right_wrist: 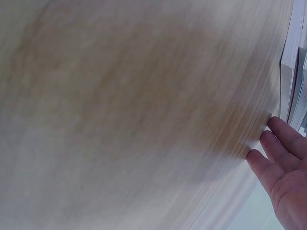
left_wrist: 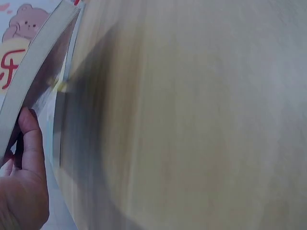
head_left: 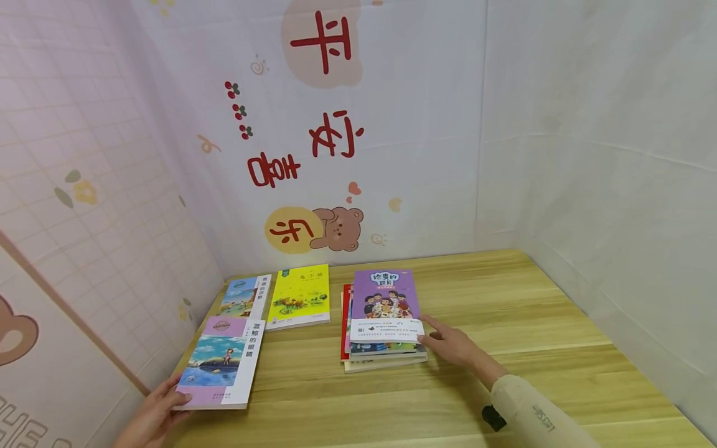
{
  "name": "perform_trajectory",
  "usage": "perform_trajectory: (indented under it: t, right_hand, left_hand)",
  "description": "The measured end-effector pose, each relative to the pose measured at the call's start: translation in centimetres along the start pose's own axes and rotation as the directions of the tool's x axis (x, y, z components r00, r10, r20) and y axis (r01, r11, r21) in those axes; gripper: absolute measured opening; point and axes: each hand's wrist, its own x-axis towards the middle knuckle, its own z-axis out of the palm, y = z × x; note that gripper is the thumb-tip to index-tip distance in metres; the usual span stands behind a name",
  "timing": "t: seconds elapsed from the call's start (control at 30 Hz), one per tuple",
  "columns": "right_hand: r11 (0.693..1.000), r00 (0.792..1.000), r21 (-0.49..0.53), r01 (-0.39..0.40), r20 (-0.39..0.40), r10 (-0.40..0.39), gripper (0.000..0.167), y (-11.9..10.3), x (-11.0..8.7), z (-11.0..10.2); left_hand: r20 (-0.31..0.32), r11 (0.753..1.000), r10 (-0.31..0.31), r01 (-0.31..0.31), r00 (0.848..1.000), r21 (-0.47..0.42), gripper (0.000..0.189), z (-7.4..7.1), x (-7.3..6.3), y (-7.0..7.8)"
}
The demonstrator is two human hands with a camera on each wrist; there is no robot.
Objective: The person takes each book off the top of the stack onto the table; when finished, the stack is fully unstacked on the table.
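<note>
My left hand (head_left: 154, 414) grips the lower-left corner of a book (head_left: 215, 364) with a pink and white cover and a sea picture, thumb on top of the cover. The left wrist view shows this book (left_wrist: 36, 62) tilted up off the table, its page edges toward the camera, with the hand (left_wrist: 26, 177) at its edge. At the right side of a book stack my right hand (head_left: 450, 342) has its fingertips at the edge of the top purple book (head_left: 386, 295). In the right wrist view several fingers (right_wrist: 283, 158) extend fairly straight beside the stack (right_wrist: 288, 86).
Beyond the held book lies a blue and white book (head_left: 243, 295), partly overlapped by it. A yellow book (head_left: 300, 295) lies beside that one. Under the purple book are several others, including a red one (head_left: 344, 342). Fabric walls (head_left: 420, 124) surround the wooden table (head_left: 302, 386).
</note>
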Motion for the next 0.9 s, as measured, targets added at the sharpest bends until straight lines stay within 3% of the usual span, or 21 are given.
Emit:
perform_trajectory:
  t: [0.1, 0.3, 0.73, 0.9]
  right_hand:
    - [1.0, 1.0, -0.005, 0.001, -0.002, -0.001, 0.063, 0.1, 0.0, 0.0]
    - [1.0, 1.0, 0.004, -0.001, 0.001, 0.001, 0.064, 0.1, 0.1, 0.0]
    - [1.0, 1.0, 0.003, 0.005, -0.005, -0.005, 0.063, 0.1, 0.0, 0.0]
    - [1.0, 1.0, 0.003, 0.005, -0.008, -0.005, 0.062, 0.2, 0.0, 0.1]
  left_hand:
    - [0.019, 1.0, -0.013, 0.012, 1.0, 0.027, 0.078, -1.0, -0.1, -0.4]
    - [-0.01, 0.997, -0.051, 0.051, 0.999, 0.05, 0.085, -1.7, -0.1, -0.8]
    - [-0.067, 0.993, -0.11, 0.112, 0.992, 0.022, 0.086, -2.0, 0.6, -1.0]
    - [-0.091, 0.99, -0.124, 0.129, 0.988, 0.051, 0.085, -2.0, 0.8, -1.1]
